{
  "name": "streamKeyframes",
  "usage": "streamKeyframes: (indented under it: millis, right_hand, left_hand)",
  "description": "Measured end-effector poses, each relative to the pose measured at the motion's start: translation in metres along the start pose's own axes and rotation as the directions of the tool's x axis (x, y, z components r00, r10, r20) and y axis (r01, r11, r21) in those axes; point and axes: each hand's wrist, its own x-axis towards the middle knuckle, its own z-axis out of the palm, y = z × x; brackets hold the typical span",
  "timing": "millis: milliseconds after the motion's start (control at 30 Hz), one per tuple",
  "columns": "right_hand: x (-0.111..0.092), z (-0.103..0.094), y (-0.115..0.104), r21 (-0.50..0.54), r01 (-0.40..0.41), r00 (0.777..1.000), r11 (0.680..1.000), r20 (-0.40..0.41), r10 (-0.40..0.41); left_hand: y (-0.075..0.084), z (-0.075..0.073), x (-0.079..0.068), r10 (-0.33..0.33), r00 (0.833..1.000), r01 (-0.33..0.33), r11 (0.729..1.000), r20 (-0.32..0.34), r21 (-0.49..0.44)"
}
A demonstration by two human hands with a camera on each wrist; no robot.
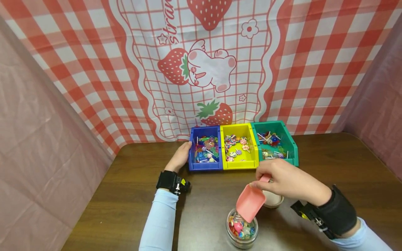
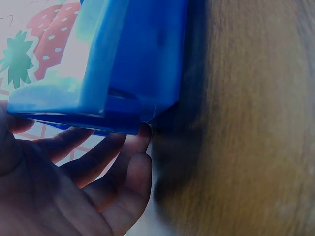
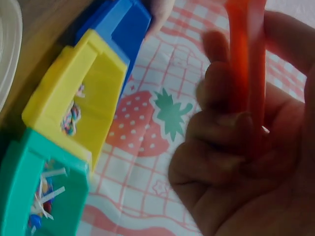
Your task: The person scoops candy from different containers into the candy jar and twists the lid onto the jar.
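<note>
My right hand [image 1: 279, 176] grips the handle of a pink scoop [image 1: 251, 202], seen as a red-orange handle [image 3: 241, 64] in the right wrist view. The scoop tilts with its front edge down over the mouth of a glass jar [image 1: 242, 242]. Colourful little candy-shaped pieces [image 1: 240, 226] fill the jar near its top. At the far left, my left hand [image 1: 179, 157] holds the side of a blue bin [image 1: 205, 166]; the left wrist view shows its fingers [image 2: 101, 155] bent against the bin's rim. Inside the blue bin lie mixed translucent pieces and small lollipops.
A yellow bin [image 1: 240, 164] with swirl candies and a green bin [image 1: 290, 148] with small lollipops stand right of the blue one. Partly hidden under my right hand is a round whitish dish [image 1: 273, 200]. Behind the bins hangs a strawberry-print checked cloth [image 1: 307, 87].
</note>
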Motion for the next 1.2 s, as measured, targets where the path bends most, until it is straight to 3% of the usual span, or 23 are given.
streamKeyframes:
  millis: [100,233,367,500,633,733,833,967,1200]
  right_hand:
    - [0.001,-0.005,0.002,-0.033,-0.037,0.999,0.999,-0.002,0.037]
    - [0.015,-0.015,0.008,-0.05,-0.059,0.988,0.997,-0.144,0.051]
    - [0.05,-0.03,0.012,-0.058,-0.069,0.973,0.996,-0.224,0.054]
    - [0.092,-0.036,0.016,-0.053,-0.103,0.973,0.993,-0.215,0.089]
    - [0.129,-0.024,0.019,-0.088,-0.121,0.969,0.989,-0.225,0.099]
    - [0.15,-0.009,0.018,-0.173,-0.084,0.972,0.981,-0.231,0.042]
    - [0.166,0.007,0.015,-0.305,0.004,0.975,0.952,-0.21,-0.071]
    - [0.182,0.023,0.016,-0.478,0.108,0.966,0.872,-0.158,-0.206]
    - [0.202,0.041,0.026,-0.604,0.154,0.95,0.782,-0.126,-0.284]
  left_hand:
    - [0.0,0.0,0.002,0.012,1.0,-0.012,1.0,-0.006,0.021]
    - [0.001,0.001,0.007,0.039,0.999,-0.039,0.998,0.001,0.054]
    - [0.003,-0.001,0.006,0.034,0.999,-0.033,0.998,-0.016,0.055]
    - [0.002,-0.003,0.003,0.019,1.0,-0.017,0.998,-0.025,0.053]
    - [0.0,-0.005,0.003,0.023,0.999,-0.021,0.998,-0.023,0.064]
    - [-0.001,-0.006,0.002,0.013,1.0,-0.011,0.998,-0.025,0.066]
    - [-0.002,-0.005,0.001,0.005,1.0,-0.003,0.997,-0.026,0.073]
    - [-0.003,-0.003,0.001,0.019,0.999,-0.017,0.995,-0.025,0.095]
    - [-0.001,-0.001,0.0,0.016,0.999,-0.013,0.996,-0.029,0.086]
